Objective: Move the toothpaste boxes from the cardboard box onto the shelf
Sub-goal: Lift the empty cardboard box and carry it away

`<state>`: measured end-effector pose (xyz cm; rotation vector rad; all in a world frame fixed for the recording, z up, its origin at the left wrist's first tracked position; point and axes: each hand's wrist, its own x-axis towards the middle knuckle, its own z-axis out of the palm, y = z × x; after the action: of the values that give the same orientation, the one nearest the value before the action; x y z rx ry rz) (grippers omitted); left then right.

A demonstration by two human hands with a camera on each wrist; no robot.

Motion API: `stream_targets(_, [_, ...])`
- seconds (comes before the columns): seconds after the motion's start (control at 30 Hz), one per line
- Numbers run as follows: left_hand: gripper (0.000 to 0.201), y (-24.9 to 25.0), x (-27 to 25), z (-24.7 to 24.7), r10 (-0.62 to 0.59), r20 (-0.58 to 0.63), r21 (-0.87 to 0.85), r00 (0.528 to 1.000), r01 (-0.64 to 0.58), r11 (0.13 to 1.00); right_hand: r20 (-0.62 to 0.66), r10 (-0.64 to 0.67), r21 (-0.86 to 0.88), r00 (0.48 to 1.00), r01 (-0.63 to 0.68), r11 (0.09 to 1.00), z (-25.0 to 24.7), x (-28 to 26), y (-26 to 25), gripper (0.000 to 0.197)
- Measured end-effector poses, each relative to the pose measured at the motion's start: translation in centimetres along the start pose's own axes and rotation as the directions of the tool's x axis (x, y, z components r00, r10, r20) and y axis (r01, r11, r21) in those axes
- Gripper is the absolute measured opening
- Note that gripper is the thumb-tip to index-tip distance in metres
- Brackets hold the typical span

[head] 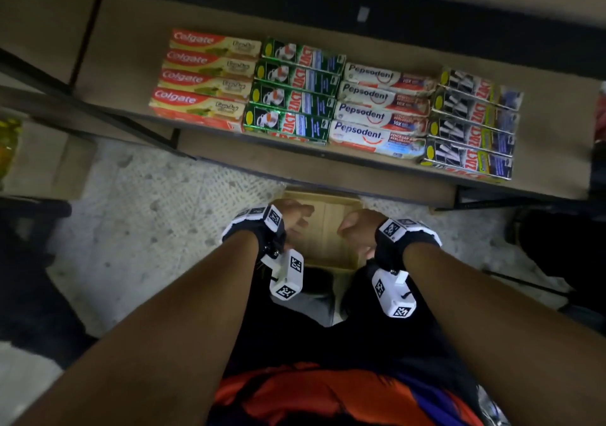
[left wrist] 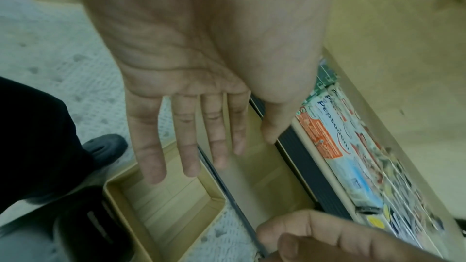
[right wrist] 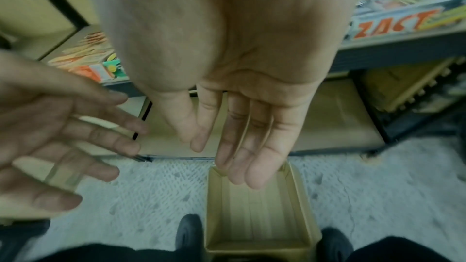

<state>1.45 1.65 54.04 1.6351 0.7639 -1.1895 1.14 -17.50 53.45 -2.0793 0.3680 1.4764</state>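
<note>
Left hand (left wrist: 186, 63): fingers (left wrist: 188, 136) straight and spread, holding nothing, poised over the cardboard box (left wrist: 113, 190). Right hand (right wrist: 227, 47): fingers (right wrist: 254, 146) loosely extended and together, likewise holding nothing, above the same box, which stands on the pale floor (head: 157, 222) between the person's shoes with its bare bottom showing. From the head view both hands are seen from behind, so their fingers are largely hidden. On the shelf (head: 131, 32) lie four rows of toothpaste boxes — Colgate (head: 203, 78), green Zact (head: 295, 91), Pepsodent (head: 383, 111), black Zact (head: 475, 120) — each row four deep, edges touching. The lower shelf's contents are blurred beyond reading.
</note>
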Motion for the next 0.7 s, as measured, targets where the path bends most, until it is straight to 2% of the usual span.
stream_targets(0.1, [0.032, -1.6, 0.0, -0.2, -0.065, 0.007, -0.107, 0.998, 0.065, 0.992, 0.014, 0.095, 0.308, 0.995, -0.094, 0.947, 1.3, -0.6, 1.0, 0.017])
stream_targets(0.27, [0.018, -4.5, 1.3, -0.2, -0.118, 0.038, -0.276, 0.992, 0.124, 0.953, 0.034, 0.196, 0.676, 0.980, -0.167, 0.718, 3.2, 0.3, 2.8, 0.009])
stream_targets(0.4, [0.017, -5.9, 3.4, 0.1, -0.137, 0.035, -0.343, 0.990, 0.140, 0.929, 0.086, 0.230, 0.811, 0.969, -0.202, 0.548, 4.6, 2.2, 4.2, 0.024])
stream_targets(0.57, [0.015, -8.6, 9.1, 0.0, -0.154, 0.047, -0.309, 0.987, 0.161, 0.937, 0.106, 0.326, 0.890, 0.940, -0.236, 0.391, 7.1, 8.0, 6.9, 0.021])
stream_targets(0.6, [0.016, -9.0, 10.5, -0.2, -0.157, 0.033, -0.306, 0.987, 0.159, 0.939, 0.108, 0.340, 0.899, 0.934, -0.238, 0.368, 7.5, 9.3, 7.4, 0.024])
stream_targets(0.7, [0.016, -10.5, 15.0, -0.6, -0.167, 0.014, -0.269, 0.986, 0.165, 0.949, 0.083, 0.392, 0.897, 0.916, -0.240, 0.372, 8.7, 13.7, 9.2, 0.023])
